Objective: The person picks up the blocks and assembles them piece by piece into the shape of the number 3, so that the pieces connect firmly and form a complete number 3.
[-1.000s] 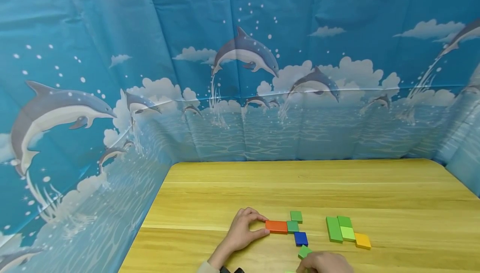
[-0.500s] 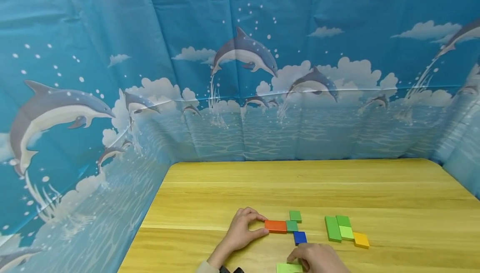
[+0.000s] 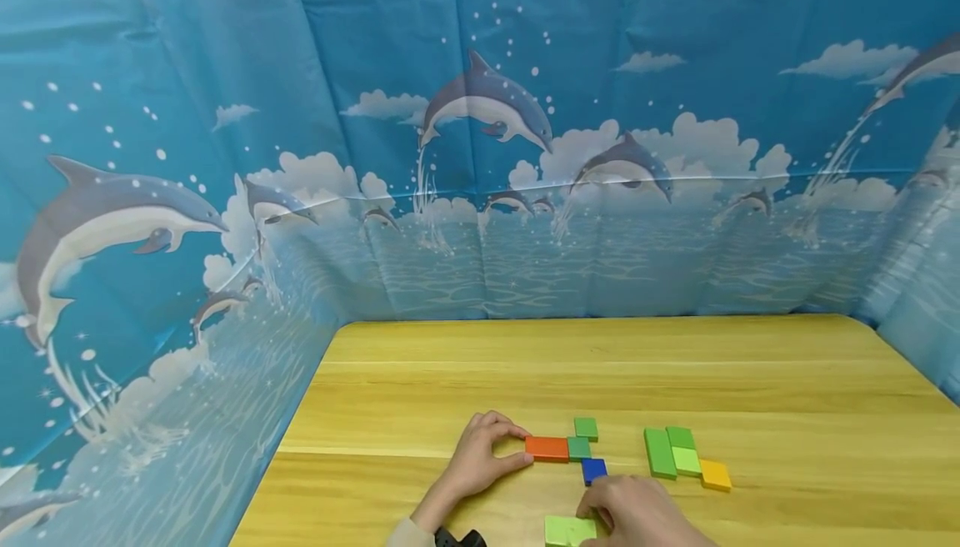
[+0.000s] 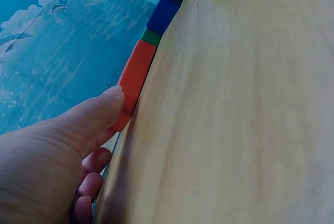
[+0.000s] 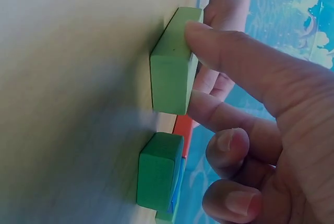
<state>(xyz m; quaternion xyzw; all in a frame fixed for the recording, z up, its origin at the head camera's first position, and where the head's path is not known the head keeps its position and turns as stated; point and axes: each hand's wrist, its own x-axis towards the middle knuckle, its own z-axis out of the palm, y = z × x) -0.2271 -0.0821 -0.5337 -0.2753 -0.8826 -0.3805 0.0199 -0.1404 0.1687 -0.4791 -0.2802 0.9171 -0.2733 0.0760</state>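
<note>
My left hand (image 3: 477,459) pinches the left end of a red rectangular block (image 3: 546,449) between thumb and fingers. A small dark green block (image 3: 579,448) touches the red block's right end, with a green square block (image 3: 586,429) above it and a blue block (image 3: 593,469) below. My right hand (image 3: 637,509) pinches a light green rectangular block (image 3: 564,530) near the table's front; in the right wrist view its thumb lies on one side and the index fingertip at the other. Beside it in that view stands a green block (image 5: 160,172), hidden behind the right hand in the head view.
To the right, a long green block (image 3: 660,453), a green square (image 3: 681,438), a lime square (image 3: 686,460) and a yellow block (image 3: 716,475) lie together on the wooden table (image 3: 450,372). A dolphin-printed blue sheet (image 3: 480,263) stands behind and at the sides.
My right hand has left the green block near the blue one, moved left and taken hold of the light green block. The left hand stays on the red block.
</note>
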